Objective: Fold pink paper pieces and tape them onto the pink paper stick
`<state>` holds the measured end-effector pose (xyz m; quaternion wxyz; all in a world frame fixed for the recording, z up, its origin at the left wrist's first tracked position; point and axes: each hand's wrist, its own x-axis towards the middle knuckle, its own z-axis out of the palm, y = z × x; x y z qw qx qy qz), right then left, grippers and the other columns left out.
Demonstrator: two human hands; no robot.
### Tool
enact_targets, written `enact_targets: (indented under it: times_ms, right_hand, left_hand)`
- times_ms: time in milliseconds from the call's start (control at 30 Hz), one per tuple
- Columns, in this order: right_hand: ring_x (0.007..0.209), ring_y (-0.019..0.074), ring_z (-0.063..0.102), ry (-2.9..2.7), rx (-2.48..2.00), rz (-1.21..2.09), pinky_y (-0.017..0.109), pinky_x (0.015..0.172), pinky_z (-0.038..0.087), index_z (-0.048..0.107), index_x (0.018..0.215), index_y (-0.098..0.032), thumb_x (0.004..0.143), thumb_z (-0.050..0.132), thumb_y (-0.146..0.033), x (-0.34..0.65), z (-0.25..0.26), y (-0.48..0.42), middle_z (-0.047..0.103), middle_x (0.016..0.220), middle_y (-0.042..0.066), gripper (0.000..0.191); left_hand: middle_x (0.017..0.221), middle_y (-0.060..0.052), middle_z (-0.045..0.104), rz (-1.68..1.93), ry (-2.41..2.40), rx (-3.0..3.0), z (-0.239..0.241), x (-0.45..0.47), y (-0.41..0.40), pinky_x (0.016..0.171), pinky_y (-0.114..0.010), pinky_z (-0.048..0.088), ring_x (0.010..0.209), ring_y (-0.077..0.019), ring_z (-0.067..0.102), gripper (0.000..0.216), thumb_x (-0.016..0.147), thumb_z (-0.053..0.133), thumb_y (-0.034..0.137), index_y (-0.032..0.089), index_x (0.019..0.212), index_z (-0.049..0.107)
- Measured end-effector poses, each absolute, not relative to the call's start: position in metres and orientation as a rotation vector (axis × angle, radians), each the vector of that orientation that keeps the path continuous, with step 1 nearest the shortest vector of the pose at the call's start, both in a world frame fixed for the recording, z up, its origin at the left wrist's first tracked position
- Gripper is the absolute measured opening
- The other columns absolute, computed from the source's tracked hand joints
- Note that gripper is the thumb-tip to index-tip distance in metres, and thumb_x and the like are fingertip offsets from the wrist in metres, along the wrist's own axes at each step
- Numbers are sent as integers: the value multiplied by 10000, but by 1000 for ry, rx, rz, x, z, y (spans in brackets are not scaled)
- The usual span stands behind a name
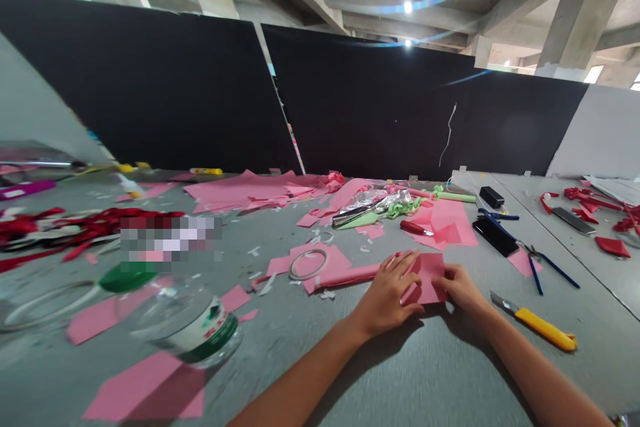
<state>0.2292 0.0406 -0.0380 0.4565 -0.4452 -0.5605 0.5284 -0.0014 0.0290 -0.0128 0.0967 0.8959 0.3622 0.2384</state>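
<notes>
My left hand (390, 290) is curled over a rolled pink paper tube (347, 275) and the near part of a flat pink paper piece (431, 273), its thumb stretched toward the right. With thumb and fingers, my right hand (463, 288) pinches the right edge of that same pink piece. The left palm hides where the tube and the piece meet, so I cannot tell whether they are joined. A ring-shaped tape roll (309, 264) lies beside the tube's left end, on pink scraps.
To the right lie a yellow box cutter (545, 328), blue-handled pliers (537, 260) and a black phone (495, 237). A clear bottle (185, 327) with a green cap is at left. Beyond my hands are a red-handled knife (416, 228), foil (377, 200) and pink sheets (240, 190). Black panels (370, 100) border the table.
</notes>
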Motion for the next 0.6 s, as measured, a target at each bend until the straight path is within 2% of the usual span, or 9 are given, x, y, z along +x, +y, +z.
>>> enact_targets:
  times_ms: [67, 133, 267, 433, 600]
  right_hand:
    - [611, 156, 546, -1429, -1106, 1283, 266, 584, 418, 790, 782, -143, 667, 714, -287, 230, -36, 39, 696, 679, 21, 199]
    - [617, 154, 543, -1470, -1104, 1288, 265, 591, 412, 801, 806, -133, 672, 697, -266, 230, -33, 38, 699, 686, 21, 215]
    - [623, 145, 550, -1499, -1075, 1311, 253, 587, 406, 829, 890, -131, 714, 739, -289, 229, -28, 34, 705, 723, 24, 253]
    - [602, 139, 577, -1375, -1044, 1425, 251, 563, 455, 818, 1016, -147, 786, 860, -561, 226, -24, 30, 701, 772, 37, 475]
    - [547, 118, 557, -1291, -1041, 1466, 228, 518, 453, 759, 855, -179, 853, 703, -829, 228, -24, 27, 653, 717, 25, 653]
  left_hand:
    - [1727, -223, 396, 663, 1084, 2661, -11, 0, 28, 1295, -697, 242, 1616, -440, 326, 575, 768, 959, 425, 187, 1228, 709]
    - [1701, -227, 437, 648, 1086, 2653, -9, 0, 27, 1293, -710, 228, 1604, -445, 345, 615, 764, 960, 427, 185, 1262, 694]
    - [1588, -208, 561, 743, 1086, 2627, -8, -1, 25, 1289, -702, 240, 1536, -429, 452, 482, 806, 922, 364, 198, 1205, 707]
    - [1492, -168, 628, 946, 1065, 2515, -17, -1, 27, 1253, -632, 362, 1450, -388, 546, 297, 893, 799, 249, 212, 1174, 712]
    - [1385, -117, 695, 1162, 1008, 2121, -21, 4, 28, 1214, -531, 445, 1413, -342, 584, 220, 919, 727, 223, 238, 1137, 706]
